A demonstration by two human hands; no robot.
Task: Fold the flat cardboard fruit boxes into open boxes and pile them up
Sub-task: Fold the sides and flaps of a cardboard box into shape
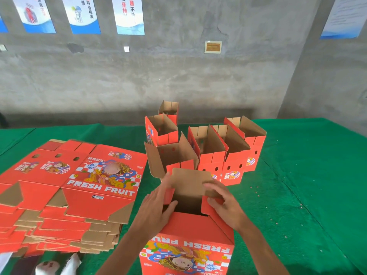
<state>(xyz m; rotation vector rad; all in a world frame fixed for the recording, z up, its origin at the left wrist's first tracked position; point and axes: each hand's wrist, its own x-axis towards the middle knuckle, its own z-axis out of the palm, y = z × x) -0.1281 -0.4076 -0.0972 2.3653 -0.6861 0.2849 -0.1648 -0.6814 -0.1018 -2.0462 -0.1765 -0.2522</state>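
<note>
- A red corrugated cardboard fruit box (190,241) stands on the near middle of the table (297,175), which is covered in green felt-like cloth.
- Its near face shows "FRESH FRUIT" upside down in white letters, above a cartoon figure on a red and white chequered pattern.
- The left hand (156,205) lies flat against the box's left top flap, fingers straight and close together, thumb at the edge of the opening.
- The right hand (222,203) grips the right flap, its fingers curled over the plain brown far flap (190,181).
- To the left, a thick stack of flat boxes (65,195) lies with jagged brown and red edges; the top sheet reads "FRESH FRUIT" and carries a small white label.
- Further back stand six folded open boxes (216,151), brown inside, red outside, with oval holes.
- Behind is a rough grey concrete wall (178,76) with posters (129,14) in Chinese writing.
</note>
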